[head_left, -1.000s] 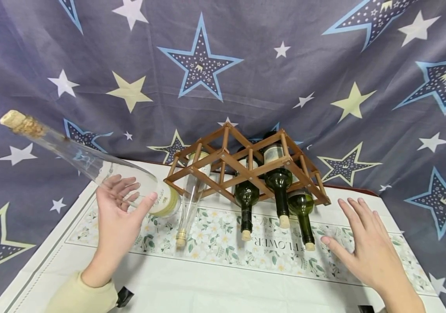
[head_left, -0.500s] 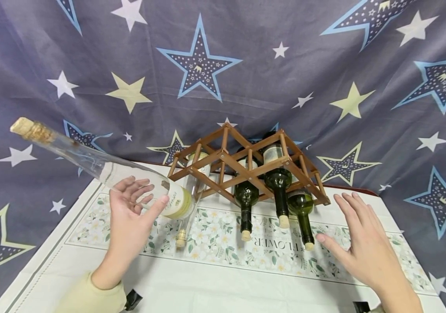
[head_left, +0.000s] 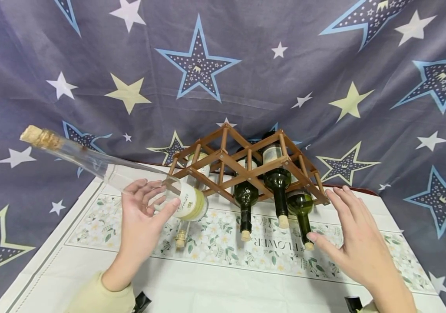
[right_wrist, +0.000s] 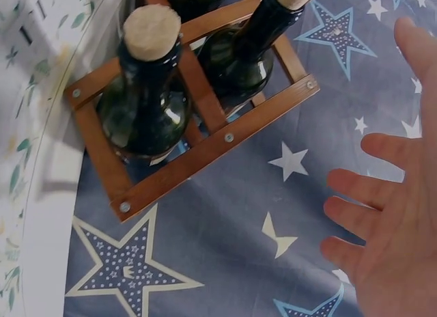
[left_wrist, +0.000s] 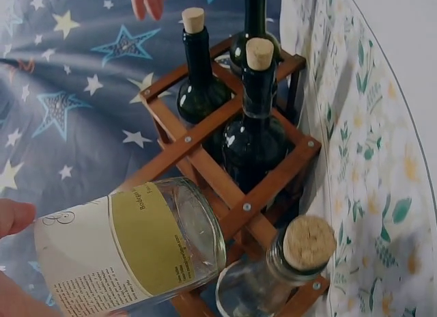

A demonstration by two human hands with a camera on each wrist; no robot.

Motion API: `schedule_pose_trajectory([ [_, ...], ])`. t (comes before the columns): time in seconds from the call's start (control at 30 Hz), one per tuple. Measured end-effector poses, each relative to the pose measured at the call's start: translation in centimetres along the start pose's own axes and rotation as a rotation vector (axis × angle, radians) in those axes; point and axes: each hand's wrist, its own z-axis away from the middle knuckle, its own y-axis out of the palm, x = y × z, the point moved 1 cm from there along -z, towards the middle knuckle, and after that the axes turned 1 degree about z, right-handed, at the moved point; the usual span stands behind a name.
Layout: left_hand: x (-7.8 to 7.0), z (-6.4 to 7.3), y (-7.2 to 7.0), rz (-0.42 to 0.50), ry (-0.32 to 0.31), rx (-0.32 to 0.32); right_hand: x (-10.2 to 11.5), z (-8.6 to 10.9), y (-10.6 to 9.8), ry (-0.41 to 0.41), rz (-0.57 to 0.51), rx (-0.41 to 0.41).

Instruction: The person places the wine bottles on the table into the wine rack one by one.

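Note:
My left hand (head_left: 144, 221) grips a clear glass wine bottle (head_left: 189, 202) around its body. The bottle is tilted, its cork (head_left: 39, 137) up at the left and its base toward the wooden wine rack (head_left: 223, 153). In the left wrist view the bottle's white and olive label (left_wrist: 136, 245) shows, with its base overlapping the rack. Another clear corked bottle (left_wrist: 252, 286) lies in the rack's left slot, partly hidden behind the held one in the head view. To the rack's right my right hand (head_left: 363, 243) is spread, holding nothing, its thumb near a green bottle (head_left: 302, 206).
Dark green corked bottles (head_left: 246, 195) fill other rack slots, necks pointing toward me. A floral runner (head_left: 223, 248) lies on the white table (head_left: 223, 291) under the rack. A star-patterned curtain (head_left: 246, 100) hangs directly behind.
My left hand has moved right with the bottle, bringing its base in front of the rack's left side. My right hand has shifted slightly left toward the rack.

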Motion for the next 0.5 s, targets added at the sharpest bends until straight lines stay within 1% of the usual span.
schedule_pose_trajectory([
  [0.27,0.2,0.4,1.0,0.021,-0.028,0.026,1.2,-0.9,0.1,-0.04,-0.026,-0.022],
  [0.5,0.3,0.6,1.9,0.052,-0.038,0.04,2.0,-1.4,0.3,-0.053,-0.032,-0.012],
])
